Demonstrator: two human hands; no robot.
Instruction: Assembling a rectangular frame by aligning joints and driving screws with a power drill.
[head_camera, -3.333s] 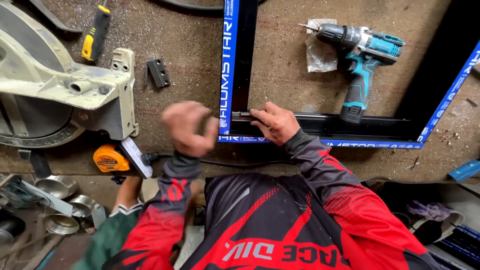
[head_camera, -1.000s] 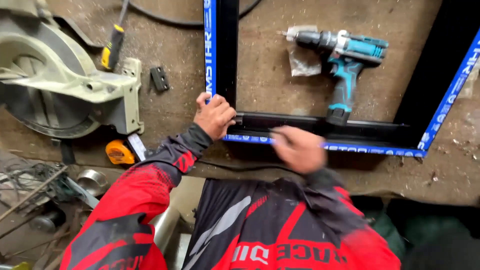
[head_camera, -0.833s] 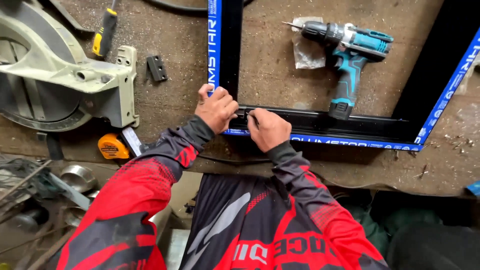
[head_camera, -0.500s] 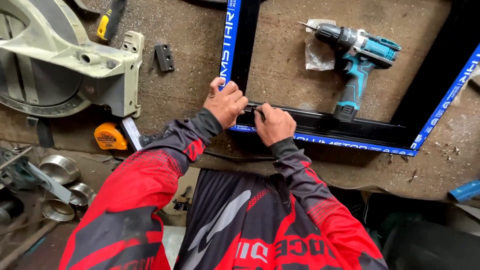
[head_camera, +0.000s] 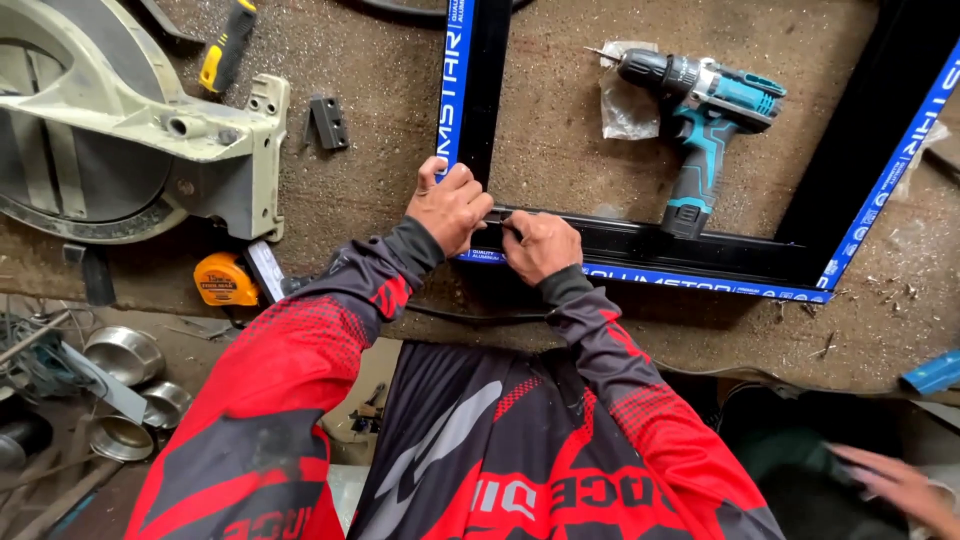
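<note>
Your left hand (head_camera: 450, 205) now clamps corner of black aluminium frame (head_camera: 640, 245) on workbench (head_camera: 560, 130). Right hand (head_camera: 540, 243), swinging free a second ago, has landed beside it, fingers pinching small dark part (too small to identify) at joint. Cordless drill (head_camera: 700, 110) lies untouched.

A rough brown surface (head_camera: 560, 140) carries everything. On it lies a black metal frame with blue tape edges (head_camera: 690, 262). A blue and black power drill (head_camera: 700, 110) lies inside the frame. A big grey saw (head_camera: 120, 130), a small black bracket (head_camera: 328, 122) and a yellow-handled tool (head_camera: 226, 48) lie left of the frame.
</note>
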